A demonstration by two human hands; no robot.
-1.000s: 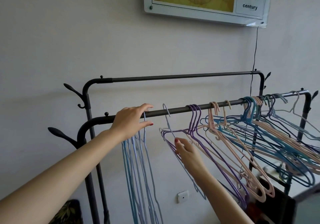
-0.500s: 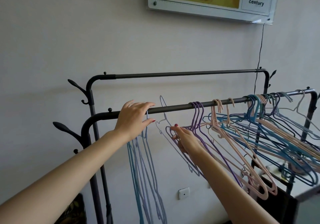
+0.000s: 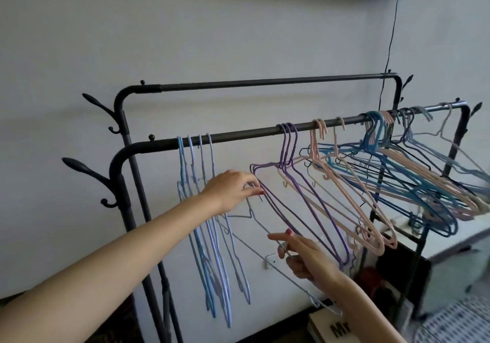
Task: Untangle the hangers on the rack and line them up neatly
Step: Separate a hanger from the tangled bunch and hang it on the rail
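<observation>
While the pale hanger (image 3: 254,232) is hanging off the front rail (image 3: 238,136), we are holding it between both hands: the left hand (image 3: 233,191) is pinching its hook end beside the purple hangers (image 3: 291,183), and the right hand (image 3: 302,255) is gripping its lower wire. We are noting a snag risk: that hook is sitting against the purple shoulders and may catch them. The tangled cluster (image 3: 397,173) at the right is waiting; the sorted blue hangers (image 3: 201,210) are hanging straight at the left.
</observation>
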